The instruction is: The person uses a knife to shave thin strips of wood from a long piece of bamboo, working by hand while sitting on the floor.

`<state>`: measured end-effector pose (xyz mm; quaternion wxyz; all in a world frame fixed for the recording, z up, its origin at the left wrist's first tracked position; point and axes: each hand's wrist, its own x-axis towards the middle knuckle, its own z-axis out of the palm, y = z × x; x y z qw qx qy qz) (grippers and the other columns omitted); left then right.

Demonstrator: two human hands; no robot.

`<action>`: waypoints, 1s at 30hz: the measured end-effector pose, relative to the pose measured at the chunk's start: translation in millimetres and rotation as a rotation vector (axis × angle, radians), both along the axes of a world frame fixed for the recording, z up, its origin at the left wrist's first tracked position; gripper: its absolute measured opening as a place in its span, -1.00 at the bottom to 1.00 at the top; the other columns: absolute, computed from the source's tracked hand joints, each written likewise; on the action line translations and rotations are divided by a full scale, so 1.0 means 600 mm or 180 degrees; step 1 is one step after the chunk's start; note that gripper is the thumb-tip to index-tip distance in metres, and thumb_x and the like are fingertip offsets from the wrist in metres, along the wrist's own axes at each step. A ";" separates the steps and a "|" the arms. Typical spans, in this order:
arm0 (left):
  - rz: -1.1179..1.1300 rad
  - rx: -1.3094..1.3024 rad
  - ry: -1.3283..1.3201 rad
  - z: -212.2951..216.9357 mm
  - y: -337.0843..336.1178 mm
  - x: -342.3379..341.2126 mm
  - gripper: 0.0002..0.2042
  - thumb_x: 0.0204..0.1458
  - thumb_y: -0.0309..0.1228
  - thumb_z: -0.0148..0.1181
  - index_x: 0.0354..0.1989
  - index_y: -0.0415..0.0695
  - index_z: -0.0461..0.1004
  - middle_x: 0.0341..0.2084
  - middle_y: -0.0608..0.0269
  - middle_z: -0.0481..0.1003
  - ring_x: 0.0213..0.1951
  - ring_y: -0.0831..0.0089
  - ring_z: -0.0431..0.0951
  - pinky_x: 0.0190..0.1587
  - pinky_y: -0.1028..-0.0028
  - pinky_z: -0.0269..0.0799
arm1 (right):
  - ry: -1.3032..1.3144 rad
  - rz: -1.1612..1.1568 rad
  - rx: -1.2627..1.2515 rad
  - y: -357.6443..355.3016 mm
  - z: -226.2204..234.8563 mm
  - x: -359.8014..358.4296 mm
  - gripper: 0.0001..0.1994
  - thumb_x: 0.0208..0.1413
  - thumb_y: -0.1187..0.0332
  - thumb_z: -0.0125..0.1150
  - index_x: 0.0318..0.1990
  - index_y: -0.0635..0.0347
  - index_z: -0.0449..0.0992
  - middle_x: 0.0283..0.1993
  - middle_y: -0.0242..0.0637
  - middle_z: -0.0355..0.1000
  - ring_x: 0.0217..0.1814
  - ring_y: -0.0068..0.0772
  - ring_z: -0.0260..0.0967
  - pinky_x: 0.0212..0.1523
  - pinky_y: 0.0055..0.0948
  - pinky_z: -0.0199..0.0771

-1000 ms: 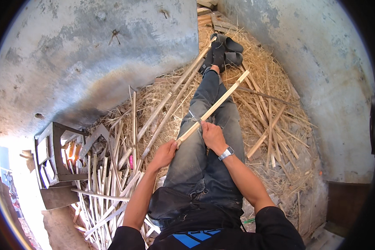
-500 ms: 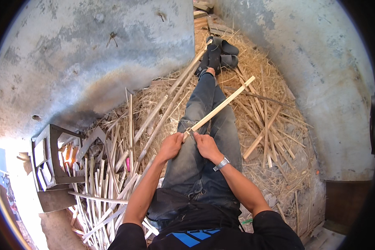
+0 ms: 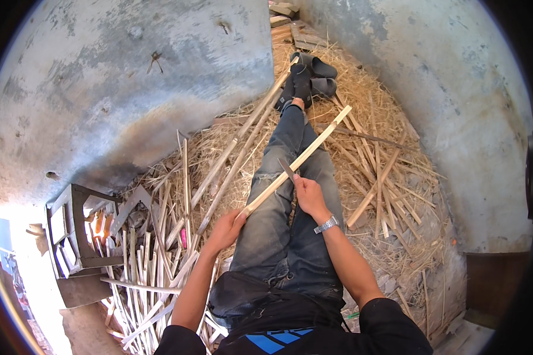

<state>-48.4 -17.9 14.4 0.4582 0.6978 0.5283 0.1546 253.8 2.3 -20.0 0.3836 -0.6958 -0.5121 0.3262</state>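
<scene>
Two hands occupy the centre of the frame, and we see both closed. The left hand (image 3: 225, 229), left of centre, grips the lower end of a pale wooden strip (image 3: 314, 147), which slants toward the upper right above the legs (image 3: 263, 207) in worn jeans. The right hand (image 3: 309, 195), just right of centre, is shut around a small dark knife (image 3: 283, 164); its blade crosses the strip and points to the upper left, though we cannot tell whether the edge bites into the wood. We judge the thighs most at risk: they lie right below, so a blade skidding off a knot or hard grain could slit the denim and cut the skin. The strip's far end shows no support, so we would expect it to swing or twist under uneven pressure if the left fingers loosen. A stroke drawn down toward the lower left could reach those fingers. Splinters are another worry for us, since neither hand wears a glove.
</scene>
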 end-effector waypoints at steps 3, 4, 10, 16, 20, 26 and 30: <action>0.0244 0.0193 0.0423 0.011 -0.054 -0.065 -0.69 0.38 -0.18 0.08 -0.27 -0.20 0.50 -0.46 -0.07 0.55 -0.41 -0.09 0.57 -0.31 0.08 0.43 | -0.0204 -0.0134 0.0196 0.017 0.031 0.014 -0.47 0.47 0.06 -0.02 -0.44 0.36 0.48 -0.54 0.17 0.38 -0.43 0.35 0.38 -0.42 0.04 0.28; 0.0157 0.0464 0.0661 0.015 -0.067 -0.085 -0.72 0.37 -0.21 0.10 -0.26 -0.19 0.49 -0.45 -0.08 0.55 -0.41 -0.12 0.57 -0.33 0.06 0.44 | -0.0282 -0.0195 0.0284 0.022 0.037 0.024 -0.48 0.47 0.07 -0.01 -0.43 0.36 0.48 -0.53 0.18 0.38 -0.43 0.35 0.38 -0.43 0.05 0.28; 0.0051 0.1449 0.1119 0.021 -0.097 -0.138 -0.89 0.27 -0.40 0.20 -0.19 -0.16 0.45 -0.48 -0.11 0.54 -0.38 -0.19 0.58 -0.39 0.02 0.45 | -0.0543 -0.0370 0.0531 0.053 0.076 0.069 -0.49 0.47 0.09 0.01 -0.44 0.36 0.46 -0.52 0.21 0.38 -0.44 0.35 0.36 -0.44 0.06 0.25; -0.0054 0.1943 0.1140 0.014 -0.081 -0.129 -0.91 0.28 -0.43 0.16 -0.14 -0.13 0.39 -0.43 -0.10 0.53 -0.45 -0.15 0.57 -0.44 -0.01 0.48 | -0.0751 -0.0606 0.0694 0.086 0.111 0.065 -0.51 0.48 0.12 -0.01 -0.41 0.37 0.49 -0.50 0.21 0.40 -0.43 0.36 0.38 -0.43 0.07 0.28; -0.0128 0.1967 0.0965 0.040 -0.046 -0.080 -0.91 0.29 -0.42 0.14 -0.19 -0.13 0.37 -0.42 -0.09 0.52 -0.44 -0.19 0.55 -0.43 -0.04 0.46 | -0.0531 -0.0315 0.0800 0.074 0.117 0.028 -0.55 0.48 0.14 -0.02 -0.35 0.35 0.53 -0.46 0.21 0.43 -0.39 0.37 0.42 -0.41 0.09 0.34; -0.0181 0.1725 0.0802 0.040 0.008 -0.020 -0.86 0.32 -0.38 0.13 -0.23 -0.15 0.35 -0.43 -0.11 0.51 -0.39 -0.24 0.54 -0.36 -0.07 0.44 | -0.0247 0.0327 0.0644 0.026 0.092 -0.077 -0.53 0.47 0.12 -0.01 -0.40 0.32 0.49 -0.51 0.19 0.41 -0.44 0.34 0.42 -0.43 0.10 0.34; -0.0144 0.1633 0.0618 0.034 0.035 0.022 -0.86 0.32 -0.37 0.11 -0.24 -0.15 0.36 -0.37 -0.11 0.54 -0.34 -0.24 0.56 -0.32 -0.09 0.45 | -0.0413 0.0538 0.0453 -0.019 0.093 -0.124 -0.51 0.49 0.10 -0.02 -0.42 0.33 0.49 -0.54 0.17 0.40 -0.50 0.29 0.39 -0.46 0.03 0.33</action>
